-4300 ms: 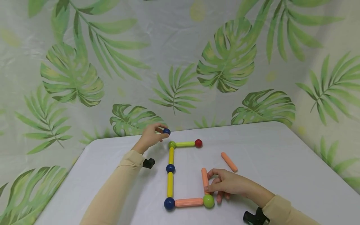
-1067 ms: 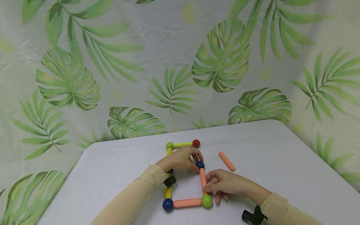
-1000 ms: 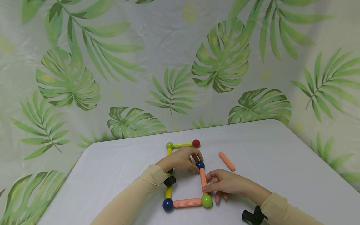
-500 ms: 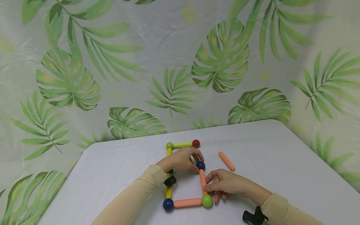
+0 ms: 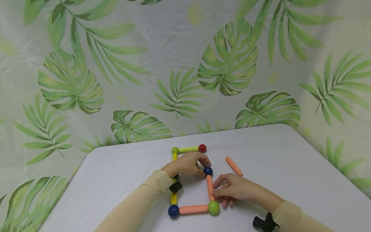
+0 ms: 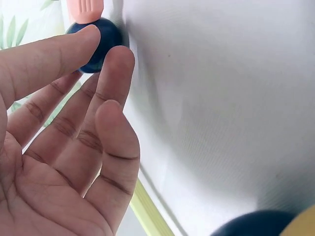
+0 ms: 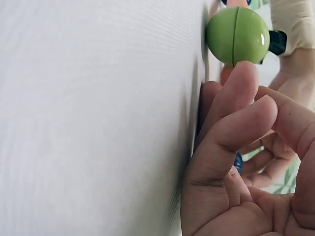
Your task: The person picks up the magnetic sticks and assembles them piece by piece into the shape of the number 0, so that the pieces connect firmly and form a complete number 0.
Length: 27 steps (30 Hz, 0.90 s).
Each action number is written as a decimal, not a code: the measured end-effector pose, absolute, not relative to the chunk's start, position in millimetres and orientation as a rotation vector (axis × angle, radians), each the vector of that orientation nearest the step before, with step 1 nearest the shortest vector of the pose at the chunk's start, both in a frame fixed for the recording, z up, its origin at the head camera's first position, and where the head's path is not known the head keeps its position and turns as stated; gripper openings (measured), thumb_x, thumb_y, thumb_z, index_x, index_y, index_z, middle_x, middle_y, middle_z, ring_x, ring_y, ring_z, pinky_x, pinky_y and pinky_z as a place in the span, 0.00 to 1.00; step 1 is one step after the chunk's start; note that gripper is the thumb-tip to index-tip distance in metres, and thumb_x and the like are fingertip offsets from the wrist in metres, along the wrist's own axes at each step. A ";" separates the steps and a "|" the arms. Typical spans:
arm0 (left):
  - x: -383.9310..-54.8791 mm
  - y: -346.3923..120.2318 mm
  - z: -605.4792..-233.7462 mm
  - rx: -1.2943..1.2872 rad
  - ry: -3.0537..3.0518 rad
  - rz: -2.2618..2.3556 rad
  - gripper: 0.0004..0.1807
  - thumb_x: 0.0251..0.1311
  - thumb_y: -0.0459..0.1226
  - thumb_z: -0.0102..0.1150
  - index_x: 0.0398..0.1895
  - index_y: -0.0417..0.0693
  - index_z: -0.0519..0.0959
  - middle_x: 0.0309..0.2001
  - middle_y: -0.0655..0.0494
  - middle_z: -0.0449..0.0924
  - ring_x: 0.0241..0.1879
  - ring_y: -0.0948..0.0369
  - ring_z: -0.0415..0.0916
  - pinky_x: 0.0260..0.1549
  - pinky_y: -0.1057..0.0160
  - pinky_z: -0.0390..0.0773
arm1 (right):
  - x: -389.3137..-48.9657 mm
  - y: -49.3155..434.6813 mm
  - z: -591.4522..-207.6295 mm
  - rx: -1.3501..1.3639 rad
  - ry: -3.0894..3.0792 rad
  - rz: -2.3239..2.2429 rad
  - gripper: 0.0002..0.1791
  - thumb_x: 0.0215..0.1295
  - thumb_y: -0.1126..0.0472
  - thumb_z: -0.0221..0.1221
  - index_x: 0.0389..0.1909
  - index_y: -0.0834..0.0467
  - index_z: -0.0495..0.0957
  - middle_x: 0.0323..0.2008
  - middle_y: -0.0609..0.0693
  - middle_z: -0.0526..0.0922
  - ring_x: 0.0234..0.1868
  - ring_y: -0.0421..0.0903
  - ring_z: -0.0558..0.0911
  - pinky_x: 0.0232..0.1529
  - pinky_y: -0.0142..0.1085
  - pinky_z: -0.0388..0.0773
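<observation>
In the head view my left hand [image 5: 189, 164] pinches a blue ball [image 5: 207, 171] between thumb and fingertips. The left wrist view shows this blue ball [image 6: 106, 42] against the end of a salmon-coloured rod [image 6: 87, 11]. My right hand [image 5: 236, 189] holds that salmon rod [image 5: 210, 187] from its right side, thumb and fingers at its lower half. The rod's near end meets a green ball [image 5: 214, 207], which is also seen as a green ball [image 7: 238, 36] just beyond my right fingers. From there a ridged salmon rod [image 5: 193, 209] runs left to another blue ball [image 5: 173, 211].
Yellow rods [image 5: 174, 198] form the left side, partly hidden by my left wrist. At the far end a small green ball [image 5: 175, 150], a lime rod [image 5: 188, 149] and a red ball [image 5: 202, 148] join up. A loose salmon rod [image 5: 233, 166] lies on the white table [image 5: 275, 154].
My left hand has brought the blue ball from the far left to the salmon rod's far end. Over the last second, ball and rod shift slightly right; my right hand keeps its hold.
</observation>
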<state>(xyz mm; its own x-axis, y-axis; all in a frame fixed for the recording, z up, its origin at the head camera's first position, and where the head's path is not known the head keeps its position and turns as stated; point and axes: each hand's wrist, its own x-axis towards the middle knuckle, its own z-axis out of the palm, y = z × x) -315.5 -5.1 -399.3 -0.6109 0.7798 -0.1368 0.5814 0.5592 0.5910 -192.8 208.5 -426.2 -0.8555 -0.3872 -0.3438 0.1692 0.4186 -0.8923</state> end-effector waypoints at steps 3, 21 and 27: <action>-316.4 -7.4 -396.9 1.111 2.426 0.719 0.19 0.63 0.30 0.75 0.56 0.49 0.85 0.51 0.53 0.90 0.44 0.60 0.85 0.45 0.69 0.83 | -192.8 215.1 -423.1 -0.183 2.214 -1.430 0.19 0.73 0.52 0.69 0.54 0.61 0.78 0.31 0.50 0.90 0.25 0.41 0.84 0.28 0.32 0.79; -339.2 -34.4 -382.5 1.131 2.848 0.467 0.15 0.67 0.33 0.72 0.55 0.45 0.86 0.53 0.45 0.87 0.53 0.49 0.85 0.56 0.49 0.85 | -207.4 253.3 -389.5 -0.249 2.659 -1.227 0.14 0.73 0.52 0.68 0.47 0.58 0.82 0.29 0.50 0.84 0.27 0.47 0.85 0.28 0.34 0.74; -356.3 -44.6 -389.9 1.003 2.953 0.398 0.16 0.69 0.37 0.72 0.57 0.49 0.86 0.56 0.45 0.86 0.53 0.49 0.83 0.55 0.45 0.84 | -215.7 269.3 -398.1 -0.192 2.794 -1.114 0.13 0.72 0.54 0.68 0.47 0.59 0.81 0.28 0.49 0.83 0.26 0.46 0.82 0.29 0.35 0.73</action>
